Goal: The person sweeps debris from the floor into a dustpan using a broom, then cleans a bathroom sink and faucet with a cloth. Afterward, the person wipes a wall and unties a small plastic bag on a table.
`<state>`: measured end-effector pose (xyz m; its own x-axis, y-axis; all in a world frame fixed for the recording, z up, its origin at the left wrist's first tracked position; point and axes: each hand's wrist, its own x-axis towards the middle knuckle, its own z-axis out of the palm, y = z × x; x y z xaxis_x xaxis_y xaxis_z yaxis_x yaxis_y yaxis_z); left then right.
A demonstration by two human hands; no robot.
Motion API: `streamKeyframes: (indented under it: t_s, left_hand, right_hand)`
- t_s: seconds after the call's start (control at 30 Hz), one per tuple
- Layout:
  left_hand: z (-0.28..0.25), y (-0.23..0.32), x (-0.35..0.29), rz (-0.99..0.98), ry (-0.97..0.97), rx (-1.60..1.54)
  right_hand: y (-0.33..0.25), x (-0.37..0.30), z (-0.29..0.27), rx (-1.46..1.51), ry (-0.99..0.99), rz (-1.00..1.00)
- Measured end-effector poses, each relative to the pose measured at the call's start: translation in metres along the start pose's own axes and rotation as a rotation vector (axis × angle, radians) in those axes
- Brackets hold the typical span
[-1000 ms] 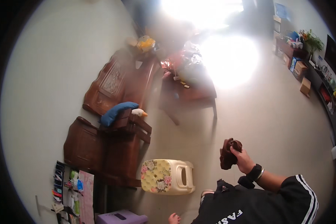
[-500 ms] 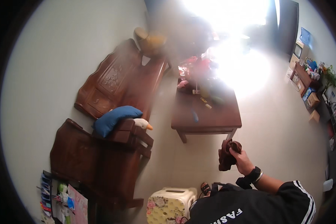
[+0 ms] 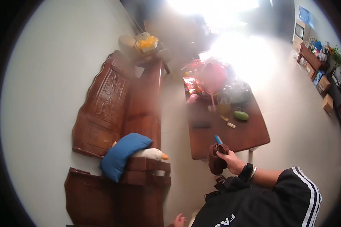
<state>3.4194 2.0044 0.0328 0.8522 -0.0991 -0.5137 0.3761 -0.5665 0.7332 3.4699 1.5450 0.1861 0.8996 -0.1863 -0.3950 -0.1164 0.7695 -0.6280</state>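
Note:
My right hand (image 3: 234,162) is closed round a crumpled dark brown cloth (image 3: 217,163), which hangs at the near edge of a dark wooden table (image 3: 204,140). Just past the cloth lies a slim blue object (image 3: 218,139) on the tabletop, partly covered by it. My left hand (image 3: 180,220) comes in at the lower edge; its fingers look loosely apart, with nothing visible in them. On the table are a green oval object (image 3: 241,115), a small whitish piece (image 3: 231,125), and a pink balloon-like thing (image 3: 213,77) beside a clear plastic bag (image 3: 236,92).
To the left stands a carved wooden bench (image 3: 142,102), with a blue cushion (image 3: 125,155) and a white plush bird (image 3: 151,154) at its near armrest. A cardboard box (image 3: 327,104) and a cluttered low cabinet line the right wall. Strong window glare washes out the far side.
I have moved forward, so the table appears nearer. My right hand, still holding the cloth, is now at the table's near edge. My left hand has come into view below.

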Motion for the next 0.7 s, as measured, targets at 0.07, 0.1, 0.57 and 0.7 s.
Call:
streamKeyframes:
  t_s: [0.07,0.1,0.57,0.7]
  left_hand:
    - [-0.020,-0.006,0.008,-0.145,-0.029,-0.056]
    - [-0.031,-0.007,0.012,-0.185,-0.012,0.016]
    - [-0.177,0.039,0.178,-0.406,0.238,-0.341]
    - [-0.231,0.071,0.241,-0.334,0.215,-0.320]
  right_hand:
    - [-0.006,0.035,0.024,-0.067,-0.003,-0.009]
    - [-0.009,0.050,0.034,-0.094,-0.007,-0.011]
    - [0.039,0.255,0.170,-0.040,0.150,0.085]
    - [0.063,0.304,0.223,-0.127,0.075,0.101]
